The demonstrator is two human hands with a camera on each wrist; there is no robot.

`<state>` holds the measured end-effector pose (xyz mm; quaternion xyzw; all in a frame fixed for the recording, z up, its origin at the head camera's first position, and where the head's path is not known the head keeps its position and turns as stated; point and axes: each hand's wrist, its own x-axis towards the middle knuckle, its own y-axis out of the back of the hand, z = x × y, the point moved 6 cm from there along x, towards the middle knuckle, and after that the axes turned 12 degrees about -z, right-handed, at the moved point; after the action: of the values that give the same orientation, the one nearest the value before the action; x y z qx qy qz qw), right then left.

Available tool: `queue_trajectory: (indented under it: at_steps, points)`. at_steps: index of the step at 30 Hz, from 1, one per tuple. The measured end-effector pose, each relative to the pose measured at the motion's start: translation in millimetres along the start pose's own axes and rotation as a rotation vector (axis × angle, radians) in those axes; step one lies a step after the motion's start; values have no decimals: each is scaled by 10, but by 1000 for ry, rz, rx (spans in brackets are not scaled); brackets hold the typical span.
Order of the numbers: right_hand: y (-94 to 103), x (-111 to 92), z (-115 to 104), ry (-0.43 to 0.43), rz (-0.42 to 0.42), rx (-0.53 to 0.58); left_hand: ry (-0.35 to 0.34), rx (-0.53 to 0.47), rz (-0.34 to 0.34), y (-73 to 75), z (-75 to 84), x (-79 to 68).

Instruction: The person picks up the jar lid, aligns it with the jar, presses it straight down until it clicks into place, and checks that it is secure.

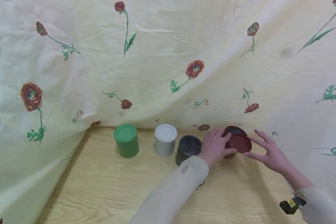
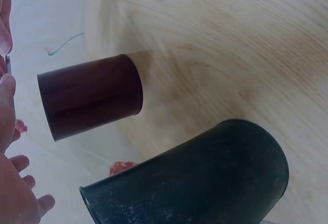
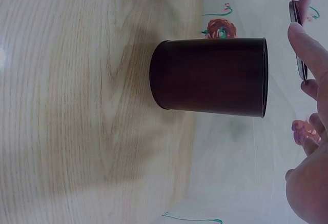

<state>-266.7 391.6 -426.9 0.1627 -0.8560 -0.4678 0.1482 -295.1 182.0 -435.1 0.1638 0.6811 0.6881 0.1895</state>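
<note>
A round dark red lid [image 1: 240, 143] is held tilted above an open dark red can [image 1: 229, 156], with part of the can's dark inside showing behind it. My left hand [image 1: 216, 145] pinches the lid's left edge between thumb and fingers. From the other side my right hand [image 1: 273, 154] grips the right edge, its thumb low and fingers spread. The right wrist view shows the lid [image 3: 298, 39] edge-on and apart from the can [image 3: 210, 77], which stands upright on the table. Beside my left wrist is a black can [image 1: 189, 147] with its lid on.
Farther left along the back stand a white can [image 1: 165, 140] and a green can [image 1: 127, 141], both lidded. The wooden table [image 1: 100, 193] meets a hanging flowered cloth [image 1: 145, 77] behind and at both sides.
</note>
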Motion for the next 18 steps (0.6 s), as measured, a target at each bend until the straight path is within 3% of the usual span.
queue_trajectory:
  at_steps: [9, 18]
  points:
    - [18, 88, -3, -3, -5, -14, 10, 38, -31, 49, -60, 67]
    - [56, 132, 35, -25, -18, -4, 5, -8, -62, 64, -57, 172]
